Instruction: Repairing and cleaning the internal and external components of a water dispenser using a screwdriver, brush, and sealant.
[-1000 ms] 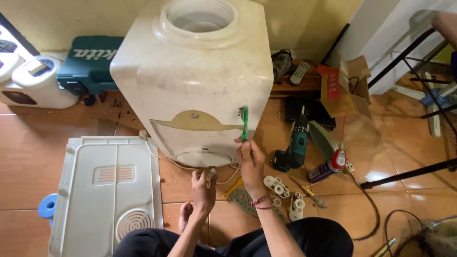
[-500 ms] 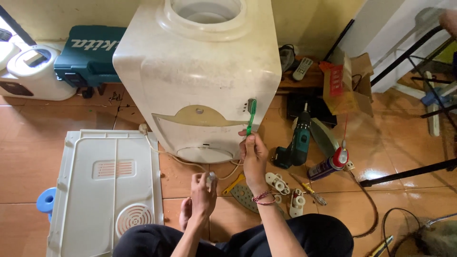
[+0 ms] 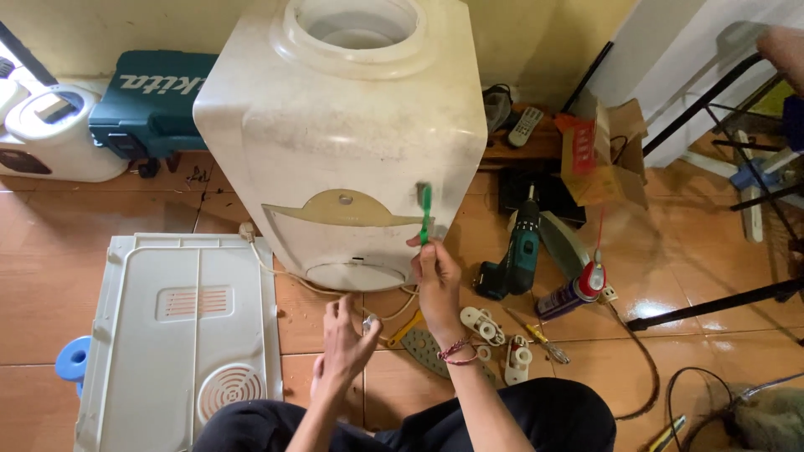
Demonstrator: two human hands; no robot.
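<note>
Right hand [image 3: 435, 280] grips a green plastic toothbrush [image 3: 425, 213] upright, its bristled head against the front right edge of the cream plastic water dispenser [image 3: 343, 142] standing on the tiled floor [image 3: 50, 276]. Left hand [image 3: 345, 347], at seven o'clock from the right, pinches a small metal part [image 3: 367, 321]. Teal cordless drill [image 3: 517, 251] lies at three o'clock, white ribbed panel [image 3: 184, 335] at nine.

This is a home floor used as a makeshift repair spot, paved in glossy orange tiles [image 3: 100, 218]. Around the cream plastic water dispenser [image 3: 343, 142] lie a teal cordless drill [image 3: 519, 247], a teal tool case [image 3: 151, 105] to its left, and a red-capped spray can [image 3: 574, 289] to its right.
</note>
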